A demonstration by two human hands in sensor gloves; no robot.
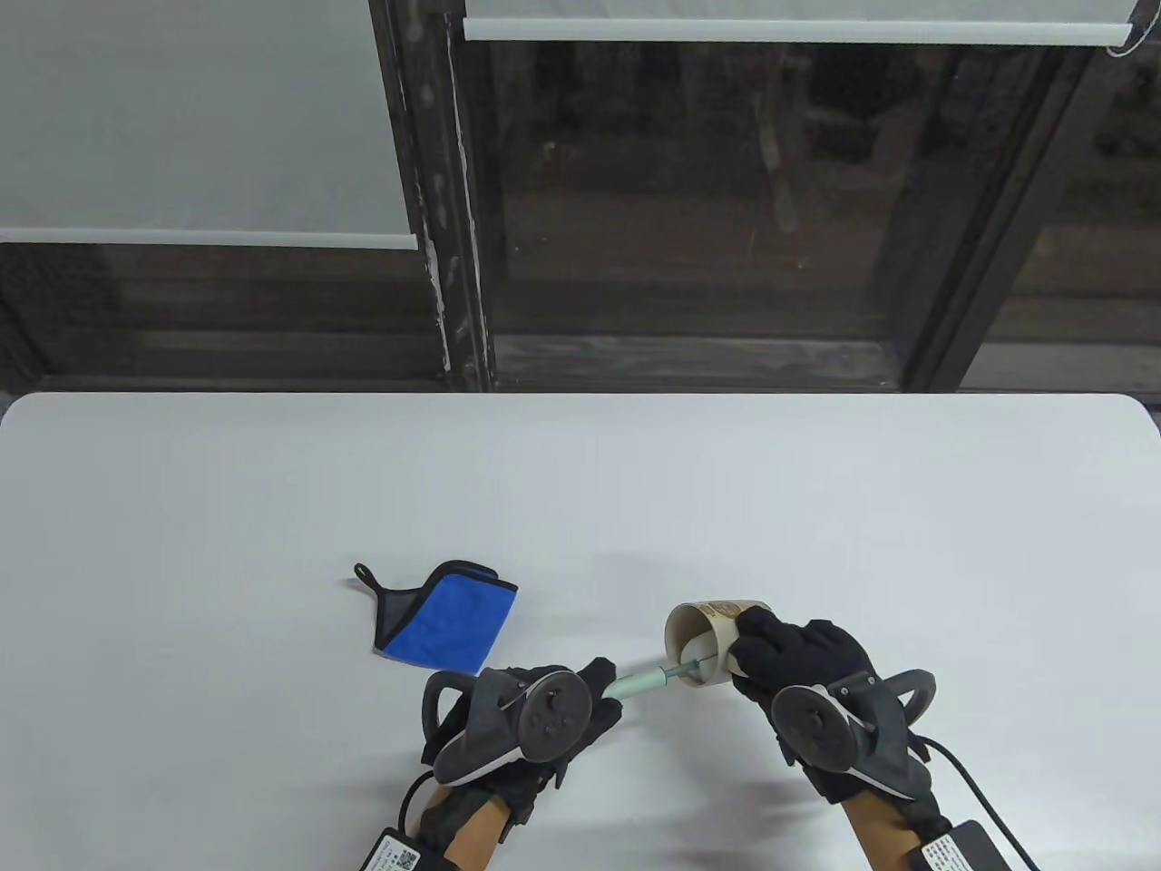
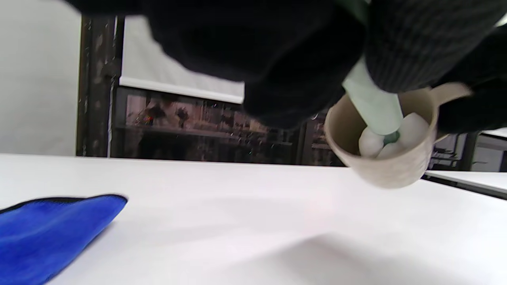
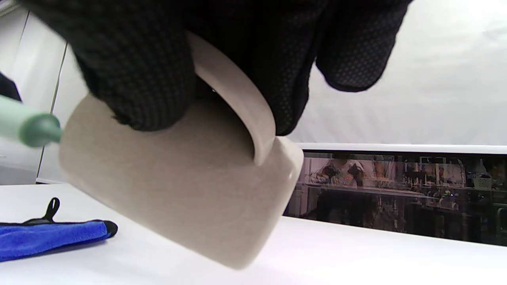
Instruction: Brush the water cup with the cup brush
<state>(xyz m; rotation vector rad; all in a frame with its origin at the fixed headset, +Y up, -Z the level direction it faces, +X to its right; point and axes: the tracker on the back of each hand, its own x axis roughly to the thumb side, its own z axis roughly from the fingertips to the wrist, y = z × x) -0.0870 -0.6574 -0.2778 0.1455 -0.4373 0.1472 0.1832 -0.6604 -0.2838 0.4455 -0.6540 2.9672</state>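
Note:
A beige cup (image 1: 703, 635) is held above the white table (image 1: 580, 472) on its side, mouth toward the left. My right hand (image 1: 780, 658) grips it by the handle (image 3: 237, 95) and body (image 3: 178, 190). My left hand (image 1: 580, 694) grips the pale green handle of the cup brush (image 1: 639, 682). The brush's white sponge head (image 2: 390, 138) sits inside the cup (image 2: 384, 158). In the right wrist view the green brush handle (image 3: 27, 126) enters at the cup's mouth on the left.
A folded blue cloth (image 1: 444, 626) with grey edging and a small loop lies on the table left of the hands; it also shows in the left wrist view (image 2: 51, 229) and the right wrist view (image 3: 47, 235). Dark window frames stand behind the table's far edge.

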